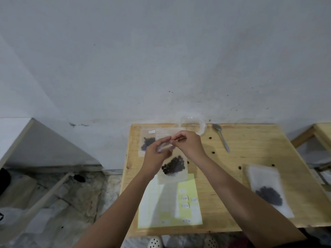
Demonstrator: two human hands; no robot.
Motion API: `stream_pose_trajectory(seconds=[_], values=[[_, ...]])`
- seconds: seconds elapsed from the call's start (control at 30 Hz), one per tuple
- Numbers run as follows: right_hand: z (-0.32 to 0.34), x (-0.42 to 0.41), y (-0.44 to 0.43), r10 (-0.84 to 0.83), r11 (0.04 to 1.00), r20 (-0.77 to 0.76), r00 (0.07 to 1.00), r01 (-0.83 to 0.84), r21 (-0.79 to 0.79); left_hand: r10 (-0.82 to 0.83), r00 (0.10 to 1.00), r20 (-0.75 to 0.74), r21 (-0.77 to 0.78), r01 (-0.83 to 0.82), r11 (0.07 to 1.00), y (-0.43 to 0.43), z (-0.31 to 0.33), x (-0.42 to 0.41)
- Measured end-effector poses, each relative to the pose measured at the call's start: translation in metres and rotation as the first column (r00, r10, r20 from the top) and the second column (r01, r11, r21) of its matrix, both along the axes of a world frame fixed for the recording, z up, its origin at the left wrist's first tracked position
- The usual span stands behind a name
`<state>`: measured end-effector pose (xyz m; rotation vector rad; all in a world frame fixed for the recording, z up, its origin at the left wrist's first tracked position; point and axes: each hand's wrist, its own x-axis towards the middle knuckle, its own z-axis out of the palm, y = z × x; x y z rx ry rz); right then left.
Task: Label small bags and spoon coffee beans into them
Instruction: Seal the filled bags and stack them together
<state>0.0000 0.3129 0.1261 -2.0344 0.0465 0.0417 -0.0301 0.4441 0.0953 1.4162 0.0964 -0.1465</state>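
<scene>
Both hands are raised over the back left of the wooden table. My left hand grips the top of a clear bag that holds dark coffee beans. My right hand pinches the same bag's top edge between thumb and fingers. Behind them lies a second bag of beans with a white label. A third bag of beans lies at the right. Near the front edge is a yellow sticker sheet carrying small white labels. A metal spoon rests at the back.
A clear plastic container stands against the wall at the table's back edge. A few loose beans dot the tabletop. Another wooden table is at the far right, and a low white ledge at the left.
</scene>
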Motion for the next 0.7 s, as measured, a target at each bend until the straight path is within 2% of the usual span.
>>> stream_pose_trajectory(seconds=[0.13,0.3,0.47,0.57,0.7], values=[[0.002,0.000,0.004,-0.017,1.000,0.018,1.000,0.017,-0.017,0.003,1.000,-0.008,-0.020,-0.003,1.000,0.001,0.002,0.001],[0.000,0.001,0.001,-0.140,0.986,0.079,0.987,0.146,-0.080,0.024,1.000,-0.016,-0.057,-0.025,0.998,0.006,0.007,0.000],[0.005,0.004,-0.006,-0.131,0.983,-0.094,0.987,0.142,0.115,0.014,1.000,-0.012,-0.083,-0.015,0.996,0.007,0.009,0.007],[0.005,0.007,-0.009,-0.112,0.975,-0.109,0.988,0.131,0.178,0.067,0.998,-0.016,-0.090,-0.068,0.994,0.003,0.010,0.016],[-0.001,0.022,-0.009,-0.106,0.981,-0.062,0.993,0.114,0.159,0.173,0.984,-0.052,-0.039,-0.175,0.984,-0.004,0.010,0.033]])
